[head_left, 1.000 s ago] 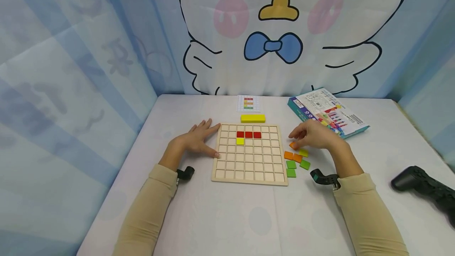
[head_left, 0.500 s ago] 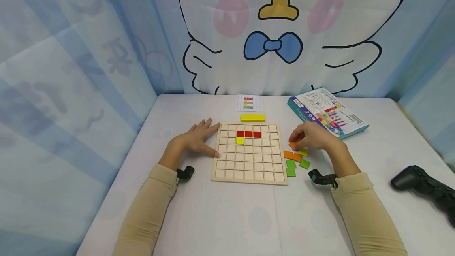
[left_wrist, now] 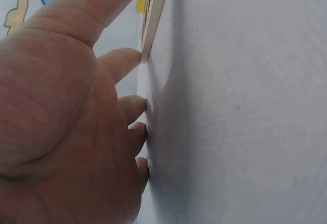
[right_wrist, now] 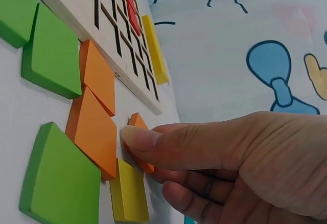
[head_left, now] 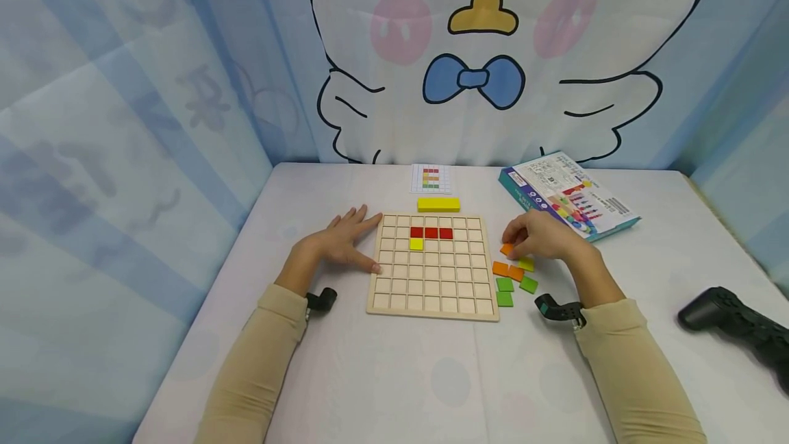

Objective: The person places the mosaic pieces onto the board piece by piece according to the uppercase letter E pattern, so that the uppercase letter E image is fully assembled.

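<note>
A wooden grid board (head_left: 431, 290) lies flat on the table, holding three red tiles (head_left: 431, 233) in a row and one yellow tile (head_left: 416, 244) below the leftmost red one. With fingers spread, my left hand (head_left: 333, 244) rests at the board's left side; its thumb and index fingertip touch the edge. To the right of the board, my right hand (head_left: 542, 235) pinches an orange tile (right_wrist: 138, 120) between thumb and fingers, low over the table. Around it lie two more orange tiles (right_wrist: 94, 132), a yellow tile (right_wrist: 129, 191) and three green tiles (right_wrist: 59, 178).
Behind the board stand a yellow bar (head_left: 438, 205) and a pattern card (head_left: 431, 179) with coloured squares. A printed box (head_left: 570, 194) lies at the back right, beyond my right hand. A black game controller (head_left: 736, 324) sits near the right table edge.
My right hand has shifted very slightly, and the orange tile at its fingertips has moved a touch away from the other orange tiles. The left hand and the board stay in place.
</note>
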{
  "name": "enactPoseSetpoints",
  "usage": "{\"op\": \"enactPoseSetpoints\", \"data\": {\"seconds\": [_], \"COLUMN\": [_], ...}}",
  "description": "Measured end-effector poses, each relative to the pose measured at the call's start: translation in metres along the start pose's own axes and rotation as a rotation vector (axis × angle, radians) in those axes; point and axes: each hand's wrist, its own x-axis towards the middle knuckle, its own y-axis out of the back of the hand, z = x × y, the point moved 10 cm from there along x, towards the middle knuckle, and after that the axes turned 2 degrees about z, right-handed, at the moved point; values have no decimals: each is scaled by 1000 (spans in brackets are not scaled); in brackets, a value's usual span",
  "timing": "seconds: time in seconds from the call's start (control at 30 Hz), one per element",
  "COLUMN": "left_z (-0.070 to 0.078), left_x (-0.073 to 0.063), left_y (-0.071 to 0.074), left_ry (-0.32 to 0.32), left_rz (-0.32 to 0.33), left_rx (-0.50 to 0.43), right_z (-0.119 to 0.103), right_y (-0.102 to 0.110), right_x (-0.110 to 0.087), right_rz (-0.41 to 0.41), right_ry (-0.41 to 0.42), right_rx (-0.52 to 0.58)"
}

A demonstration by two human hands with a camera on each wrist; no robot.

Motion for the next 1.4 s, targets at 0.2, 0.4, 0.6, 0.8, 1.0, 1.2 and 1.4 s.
{"op": "enactPoseSetpoints", "data": {"seconds": [0.2, 0.4, 0.6, 0.8, 1.0, 1.2, 1.4], "left_z": [0, 1, 3, 3, 2, 1, 2], "left_x": [0, -1, -3, -3, -2, -2, -2], "left_y": [0, 0, 1, 1, 1, 0, 2], "left_ry": [0, -4, -20, -23, -20, -14, -15], "left_rz": [2, 3, 1, 1, -1, -3, 5], "left_rx": [1, -1, -5, -6, -11, -14, -10], "right_z": [-2, -2, -3, -8, -14, -23, -39], "right_y": [0, 0, 2, 6, 10, 9, 5], "right_x": [1, 3, 4, 4, 6, 9, 10], "right_rz": [9, 22, 50, 109, 174, 219, 245], "right_ry": [9, 24, 40, 80, 101, 127, 191], "right_rx": [14, 18, 33, 56, 123, 178, 236]}}
